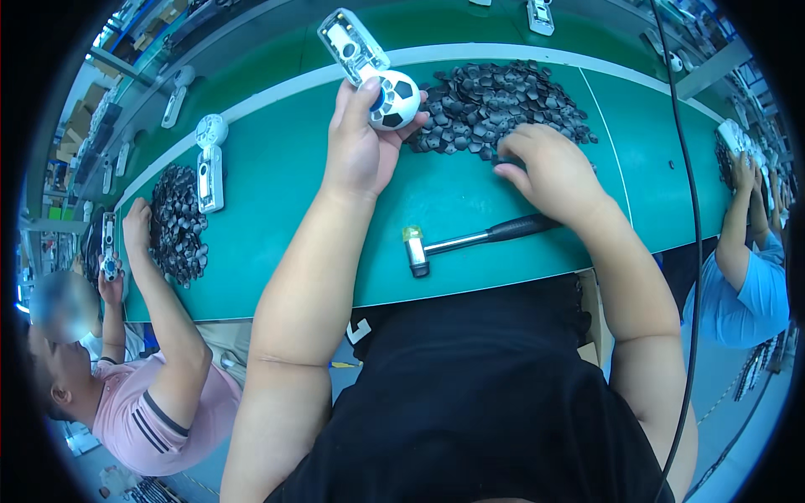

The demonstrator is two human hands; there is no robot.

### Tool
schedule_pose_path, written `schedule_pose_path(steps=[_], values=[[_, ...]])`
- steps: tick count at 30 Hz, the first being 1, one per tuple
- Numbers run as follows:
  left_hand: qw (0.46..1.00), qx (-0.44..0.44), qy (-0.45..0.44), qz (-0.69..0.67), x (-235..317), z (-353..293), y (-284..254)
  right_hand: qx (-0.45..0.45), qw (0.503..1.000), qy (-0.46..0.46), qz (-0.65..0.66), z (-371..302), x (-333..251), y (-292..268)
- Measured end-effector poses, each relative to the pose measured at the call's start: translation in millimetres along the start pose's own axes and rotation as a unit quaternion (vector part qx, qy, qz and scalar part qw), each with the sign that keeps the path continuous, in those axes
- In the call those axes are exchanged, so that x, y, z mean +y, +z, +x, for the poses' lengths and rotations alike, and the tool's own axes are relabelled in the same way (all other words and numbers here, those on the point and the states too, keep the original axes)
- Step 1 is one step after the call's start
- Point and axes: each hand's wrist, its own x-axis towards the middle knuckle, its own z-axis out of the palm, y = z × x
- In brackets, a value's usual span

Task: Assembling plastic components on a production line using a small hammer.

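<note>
Left grip (365,138) is wrapped round the ball end (399,102) of a white device (356,49), right grip (553,168) down by the black pieces (507,101).
Thumb in front, fingers behind: probably steadies it above the desk (293,189) while leaving the patterned face mostly uncovered. Right thumb and fingertips nearly meet around a dark bit (501,160); can't tell if it's actually pinched. Hammer (457,245) lies handle-right, likely for easy reach tbh.

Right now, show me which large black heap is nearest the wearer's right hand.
The middle heap, beyond the hammer: the right hand is at its near edge; the left heap lies by a co-worker in pink.
</note>
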Motion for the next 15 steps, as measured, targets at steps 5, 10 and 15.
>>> schedule_pose_path(steps=[5, 10, 15], values=[[0.999, -0.029, 0.003, 0.029, -1, -4, -1, -0.036, 0.999, -0.028, 0.001, 6, 16, 14], [0.997, -0.077, -0.021, 0.016, -5, -2, -6, -0.082, 0.992, -0.058, -0.077, 17, 15, 11], [0.993, -0.105, -0.049, -0.02, -6, -3, -7, -0.143, 0.986, -0.063, -0.064, 37, 16, 3]])
